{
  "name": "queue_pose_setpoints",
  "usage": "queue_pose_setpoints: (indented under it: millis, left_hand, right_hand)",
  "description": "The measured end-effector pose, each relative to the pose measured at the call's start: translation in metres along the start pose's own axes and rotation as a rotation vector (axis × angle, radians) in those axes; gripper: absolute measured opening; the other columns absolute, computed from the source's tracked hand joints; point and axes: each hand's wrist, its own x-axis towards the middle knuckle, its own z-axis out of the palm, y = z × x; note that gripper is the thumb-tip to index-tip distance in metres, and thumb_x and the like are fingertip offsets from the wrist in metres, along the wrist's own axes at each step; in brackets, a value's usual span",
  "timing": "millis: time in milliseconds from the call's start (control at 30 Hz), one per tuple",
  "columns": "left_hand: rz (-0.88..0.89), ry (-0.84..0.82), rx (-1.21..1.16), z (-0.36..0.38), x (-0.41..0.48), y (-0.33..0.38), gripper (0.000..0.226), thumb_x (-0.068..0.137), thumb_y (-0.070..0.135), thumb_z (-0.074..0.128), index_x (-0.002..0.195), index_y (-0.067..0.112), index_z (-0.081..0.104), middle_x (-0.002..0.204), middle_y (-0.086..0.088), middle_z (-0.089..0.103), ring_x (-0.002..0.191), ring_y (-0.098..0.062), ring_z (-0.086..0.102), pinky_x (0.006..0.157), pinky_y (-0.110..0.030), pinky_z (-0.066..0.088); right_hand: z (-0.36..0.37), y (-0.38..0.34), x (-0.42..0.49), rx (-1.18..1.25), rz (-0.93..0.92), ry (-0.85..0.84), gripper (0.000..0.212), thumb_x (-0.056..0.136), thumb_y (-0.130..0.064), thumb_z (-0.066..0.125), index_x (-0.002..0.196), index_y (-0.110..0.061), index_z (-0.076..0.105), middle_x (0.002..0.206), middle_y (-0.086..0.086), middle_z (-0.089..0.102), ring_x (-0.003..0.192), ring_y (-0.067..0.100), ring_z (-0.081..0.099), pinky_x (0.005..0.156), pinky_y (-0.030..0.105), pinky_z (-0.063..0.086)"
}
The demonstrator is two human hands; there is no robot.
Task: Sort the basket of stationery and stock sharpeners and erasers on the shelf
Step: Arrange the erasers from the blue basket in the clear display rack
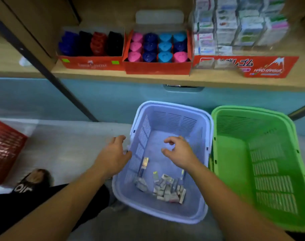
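1. Reaching into the lilac basket (167,213), the right hand (180,154) hovers above its floor with thumb and forefinger curled towards each other and a gap between them; it holds nothing that can be seen.
2. Beside it, the left hand (113,154) rests against the basket's left wall near the rim, fingers loosely spread; whether it actually grips the wall cannot be told.
3. A heap of small wrapped erasers (165,187) lies at the near end of the basket floor, below the right wrist, with one stray piece nearer the left wall.
4. To do this step well, I judge the left hand should steady the basket while the right dips to the heap and pinches a few erasers flat and together, so the slippery wrappers do not scatter.
5. To the right, touching the lilac basket, stands a green basket (262,197), seemingly empty; a red basket (4,150) sits far left. White lettering on a dark item by the knee is cut off.
6. On the shelf (113,76) above, an open red sharpener box (91,64) bears a blurred "Faber-Castell" mark; next to it is a box of pink and blue sharpeners (158,47).
7. Furthest right, the eraser display box (245,66) shows Japanese characters and "Hard Eraser", roughly legible; that is where the heap likely belongs.
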Motion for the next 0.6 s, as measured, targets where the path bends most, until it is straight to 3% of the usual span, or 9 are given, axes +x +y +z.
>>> queue_pose_setpoints:
  millis: [67, 200, 333, 467, 600]
  left_hand:
    - [0.009, -0.023, -0.078, 0.030, -0.011, -0.024, 0.056, 0.090, 0.033, 0.064, 0.140, 0.016, 0.047, 0.132, -0.014, 0.060, 0.119, -0.037, 0.059, 0.099, -0.041, 0.047]
    - [0.040, 0.044, -0.161, 0.063, -0.019, -0.041, 0.058, 0.102, 0.024, 0.053, 0.155, 0.027, 0.028, 0.145, -0.006, 0.053, 0.123, -0.030, 0.057, 0.091, -0.030, 0.041]
    - [0.107, 0.085, -0.158, 0.069, -0.010, -0.048, 0.055, 0.103, 0.027, 0.052, 0.154, 0.026, 0.032, 0.141, -0.003, 0.057, 0.119, -0.026, 0.059, 0.088, -0.026, 0.043]
    - [0.127, 0.097, -0.146, 0.071, -0.008, -0.053, 0.054, 0.102, 0.029, 0.050, 0.154, 0.022, 0.036, 0.138, -0.006, 0.056, 0.118, -0.018, 0.053, 0.097, -0.028, 0.044]
    - [0.138, 0.105, -0.143, 0.070, -0.006, -0.052, 0.054, 0.102, 0.026, 0.050, 0.153, 0.018, 0.037, 0.136, -0.009, 0.053, 0.115, -0.018, 0.049, 0.097, -0.033, 0.046]
  right_hand:
    - [0.035, 0.019, 0.011, -0.057, 0.064, -0.102, 0.046, 0.091, -0.030, 0.071, 0.134, -0.018, 0.058, 0.130, 0.009, 0.048, 0.108, 0.026, 0.059, 0.099, 0.034, 0.044]
    - [0.097, 0.046, 0.039, -0.083, 0.160, -0.289, 0.068, 0.093, -0.026, 0.066, 0.154, -0.018, 0.036, 0.152, 0.014, 0.040, 0.132, 0.030, 0.050, 0.107, 0.039, 0.042]
    - [0.144, 0.064, 0.066, -0.112, 0.180, -0.368, 0.085, 0.093, -0.034, 0.067, 0.160, -0.017, 0.019, 0.160, 0.014, 0.030, 0.143, 0.036, 0.036, 0.114, 0.043, 0.035]
    - [0.176, 0.076, 0.076, -0.140, 0.156, -0.359, 0.083, 0.079, -0.046, 0.075, 0.149, -0.021, 0.037, 0.141, 0.016, 0.047, 0.129, 0.038, 0.046, 0.101, 0.042, 0.044]
    - [0.189, 0.082, 0.070, -0.057, 0.120, -0.240, 0.059, 0.074, -0.032, 0.080, 0.122, -0.021, 0.048, 0.121, 0.010, 0.054, 0.110, 0.030, 0.051, 0.088, 0.040, 0.045]
